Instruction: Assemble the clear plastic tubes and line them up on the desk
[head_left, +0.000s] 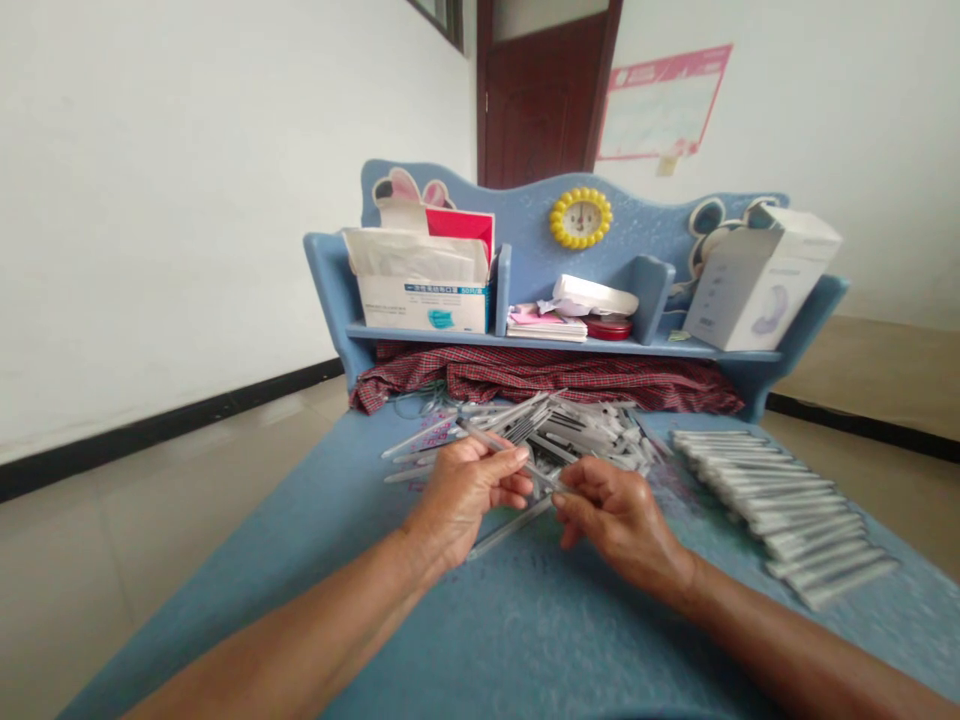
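Observation:
My left hand is closed, thumb and fingers pinching a slim, translucent grey pen. Its other end runs into the closed fingers of my right hand, so the pen slants between both hands. Just behind them lies a loose heap of similar pens, some with dark refills showing through. One single pen rests on the table under my hands. To the right, a neat stack of pens lies side by side in a slanting row.
The blue desk has a raised shelf at its back. On the shelf are a mask box, papers, a red tin and a white box. A checked cloth lies beneath it.

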